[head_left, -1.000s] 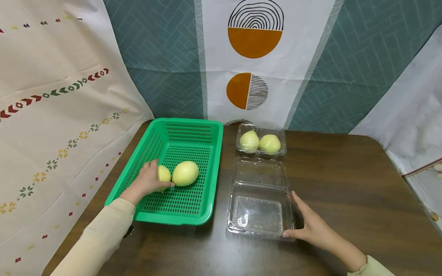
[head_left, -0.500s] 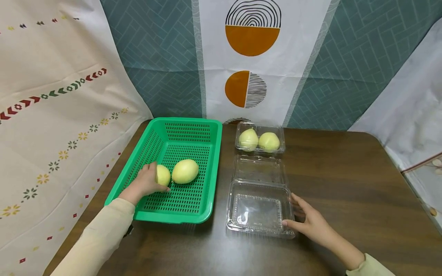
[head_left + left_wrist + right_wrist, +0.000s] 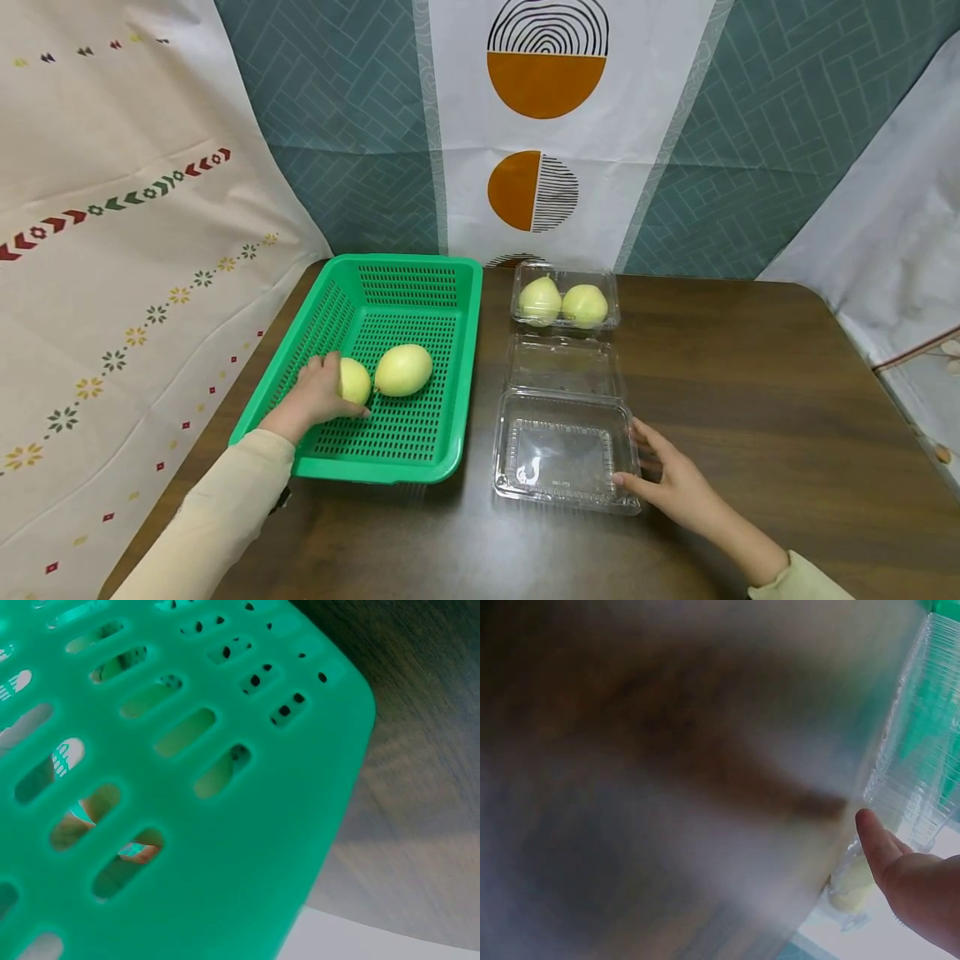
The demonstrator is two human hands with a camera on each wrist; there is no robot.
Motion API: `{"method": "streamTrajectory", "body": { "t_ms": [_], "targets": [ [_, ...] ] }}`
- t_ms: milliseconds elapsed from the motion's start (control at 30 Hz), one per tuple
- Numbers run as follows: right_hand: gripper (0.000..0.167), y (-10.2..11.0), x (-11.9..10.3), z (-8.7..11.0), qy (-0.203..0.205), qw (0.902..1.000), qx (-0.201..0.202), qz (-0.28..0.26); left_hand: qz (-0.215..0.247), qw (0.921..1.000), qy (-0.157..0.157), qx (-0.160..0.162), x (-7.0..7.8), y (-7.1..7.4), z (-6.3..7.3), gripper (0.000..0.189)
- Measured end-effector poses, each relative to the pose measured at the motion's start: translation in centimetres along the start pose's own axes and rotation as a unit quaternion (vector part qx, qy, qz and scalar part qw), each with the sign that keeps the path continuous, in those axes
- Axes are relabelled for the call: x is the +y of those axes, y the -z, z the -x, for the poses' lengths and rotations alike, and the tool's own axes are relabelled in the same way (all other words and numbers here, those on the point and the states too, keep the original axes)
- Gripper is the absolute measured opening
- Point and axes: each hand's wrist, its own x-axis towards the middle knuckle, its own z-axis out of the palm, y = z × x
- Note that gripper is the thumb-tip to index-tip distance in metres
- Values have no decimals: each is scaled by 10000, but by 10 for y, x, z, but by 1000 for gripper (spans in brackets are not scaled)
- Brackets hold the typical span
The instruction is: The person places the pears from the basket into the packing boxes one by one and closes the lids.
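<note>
My left hand point(image 3: 317, 395) reaches into a green slotted plastic basket point(image 3: 472, 333) and grips a pale yellow pear point(image 3: 356, 382), its thumb along the near side. A second pear point(image 3: 404, 370) lies just right of it. In the left wrist view the basket's wall point(image 3: 247, 862) covers most of the picture, and the hand shows only in bits through the slots. My right hand point(image 3: 675, 483) holds the right side of an open clear plastic clamshell container point(image 3: 561, 458), thumb over the rim and fingers outside. Its lid point(image 3: 564, 367) lies folded back behind it.
Behind the lid stands another clear container point(image 3: 613, 312) with two pears inside. Dark wooden table point(image 3: 750, 375) extends to the right. A patterned curtain point(image 3: 360, 167) hangs along the back, and a white embroidered cloth point(image 3: 150, 292) rises at the left.
My left thumb has drawn away from the right-hand pear and in against the gripped one. The right thumb has slid a little farther up the container's side. The head view has shifted slightly.
</note>
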Motion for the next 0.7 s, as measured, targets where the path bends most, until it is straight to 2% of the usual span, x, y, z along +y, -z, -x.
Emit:
{"method": "streamTrajectory", "body": {
  "t_ms": [267, 533, 700],
  "targets": [
    [81, -2, 2, 0, -27, 9999, 114, -54, -67, 9995, 118, -291, 0, -1, -1, 110],
    [81, -2, 3, 1, -14, 10000, 56, -33, -92, 9997, 54, -206, -2, -2, 0, 108],
    [80, -2, 3, 1, 5, 10000, 64, -42, -25, 9998, 111, -158, -2, 1, 2, 98]
  ]
}}
